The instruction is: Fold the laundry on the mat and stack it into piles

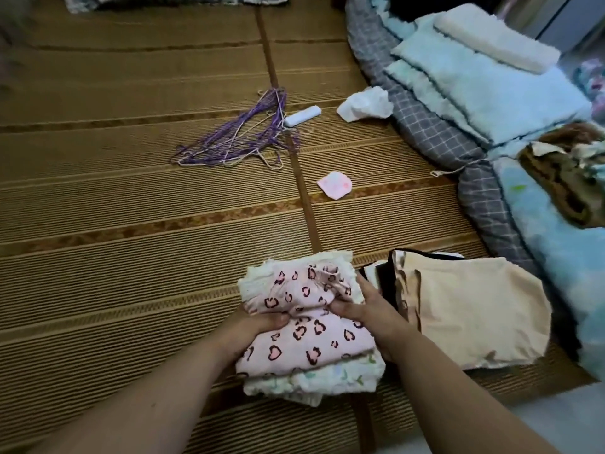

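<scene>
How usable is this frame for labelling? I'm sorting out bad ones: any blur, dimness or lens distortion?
Head view: dim, warm, flat light with no glare; the pink heart-print garment and both hands are fairly sharp; the top-left corner is smeared; the woven mat's stripes bow from the wide lens.

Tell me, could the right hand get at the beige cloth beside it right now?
Probably yes, once it lets go. The right hand is gripping the pink garment, and the beige cloth lies on top of its pile just to that hand's right, with nothing covering it.
</scene>
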### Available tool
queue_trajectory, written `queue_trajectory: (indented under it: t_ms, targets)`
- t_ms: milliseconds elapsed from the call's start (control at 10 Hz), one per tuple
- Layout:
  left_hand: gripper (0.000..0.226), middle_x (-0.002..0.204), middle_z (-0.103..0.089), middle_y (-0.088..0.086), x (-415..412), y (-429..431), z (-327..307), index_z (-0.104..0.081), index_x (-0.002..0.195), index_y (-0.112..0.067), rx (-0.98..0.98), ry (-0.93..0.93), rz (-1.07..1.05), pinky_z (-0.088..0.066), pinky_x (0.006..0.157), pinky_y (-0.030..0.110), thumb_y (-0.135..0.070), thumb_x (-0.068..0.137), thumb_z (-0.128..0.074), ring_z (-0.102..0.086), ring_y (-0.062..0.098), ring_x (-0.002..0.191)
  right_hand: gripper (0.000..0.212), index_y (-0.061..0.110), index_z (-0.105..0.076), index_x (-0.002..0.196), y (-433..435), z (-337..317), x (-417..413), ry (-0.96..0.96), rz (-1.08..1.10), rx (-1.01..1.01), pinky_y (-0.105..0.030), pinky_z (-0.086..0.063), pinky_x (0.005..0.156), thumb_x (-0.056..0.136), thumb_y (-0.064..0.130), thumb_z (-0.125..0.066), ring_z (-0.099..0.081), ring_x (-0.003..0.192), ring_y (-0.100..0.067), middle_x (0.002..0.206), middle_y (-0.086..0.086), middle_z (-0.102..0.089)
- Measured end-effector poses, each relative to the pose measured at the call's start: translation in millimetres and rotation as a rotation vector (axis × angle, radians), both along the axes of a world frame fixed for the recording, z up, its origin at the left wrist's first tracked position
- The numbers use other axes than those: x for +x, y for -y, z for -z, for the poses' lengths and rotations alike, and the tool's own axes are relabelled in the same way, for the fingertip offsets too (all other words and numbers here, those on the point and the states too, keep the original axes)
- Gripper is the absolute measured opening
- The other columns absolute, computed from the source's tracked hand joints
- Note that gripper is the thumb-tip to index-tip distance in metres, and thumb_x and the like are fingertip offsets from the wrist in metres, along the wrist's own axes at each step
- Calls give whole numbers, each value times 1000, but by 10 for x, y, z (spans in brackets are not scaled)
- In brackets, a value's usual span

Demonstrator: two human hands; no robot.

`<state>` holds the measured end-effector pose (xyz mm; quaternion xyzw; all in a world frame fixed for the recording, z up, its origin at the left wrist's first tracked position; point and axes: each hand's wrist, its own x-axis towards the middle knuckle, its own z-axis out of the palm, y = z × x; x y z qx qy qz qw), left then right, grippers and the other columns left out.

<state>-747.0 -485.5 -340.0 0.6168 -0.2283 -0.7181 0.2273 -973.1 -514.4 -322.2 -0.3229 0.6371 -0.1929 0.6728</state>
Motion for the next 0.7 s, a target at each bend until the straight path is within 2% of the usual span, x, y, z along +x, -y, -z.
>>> queue_trajectory:
  t_ms: [100, 200, 300, 400, 500, 600, 700]
  targets:
    - [55, 95, -75, 9, -65, 71, 304, -69, 105, -20, 22, 16, 24, -55, 85, 39, -24, 54, -89, -71, 29, 89, 88, 28, -26, 151, 45, 291, -74, -16, 8, 14, -29, -55, 63, 81, 8, -74, -68, 88, -17, 104, 5, -65]
    - [60, 96, -75, 1, -89, 93, 518, -63, 112, -26, 45, 75, 95, -55, 84, 36, -38, 59, -88, -71, 23, 92, 86, 28, -27, 150, 67, 452, -109, -50, 14, 56, -33, -59, 62, 80, 13, -76, -71, 89, -24, 115, -2, -65]
    - [71, 108, -72, -2, -86, 101, 699, -58, 126, -23, 25, 128, 139, -55, 78, 27, -36, 62, -88, -69, 17, 96, 53, 33, -45, 119, 48, 538, -82, -107, -11, 41, -29, -57, 58, 82, 9, -74, -72, 79, -18, 94, 4, -70]
    - [74, 107, -68, -10, -99, 112, 733, -56, 127, -24, 1, 263, 253, -49, 80, 23, -41, 62, -87, -64, 11, 97, 54, 28, -51, 128, 17, 613, -6, -262, -93, -45, -22, -51, 59, 83, 10, -74, -65, 81, -8, 91, 13, -67]
    - [86, 101, -65, -12, -121, 86, 774, -48, 130, -22, -4, 360, 219, -50, 89, 29, -42, 57, -90, -62, 15, 96, 58, 24, -47, 137, -28, 563, 20, -371, -111, -86, -29, -53, 74, 85, 19, -73, -60, 88, -12, 98, 11, -62]
    - [95, 106, -65, -7, -138, 72, 419, -34, 137, -19, -12, 433, 175, -50, 95, 35, -38, 62, -89, -63, 21, 99, 68, 21, -41, 144, -61, 254, 25, -449, -118, -94, -33, -49, 91, 85, 31, -72, -59, 107, -20, 119, 3, -62]
    - [118, 147, -43, 8, -165, 83, -48, -7, 153, -20, -34, 560, 190, -41, 100, 35, -46, 67, -83, -48, 31, 128, 76, 22, -34, 149, -80, -147, 15, -471, -140, -120, -30, -44, 92, 85, 39, -71, -49, 129, -24, 146, -3, -48]
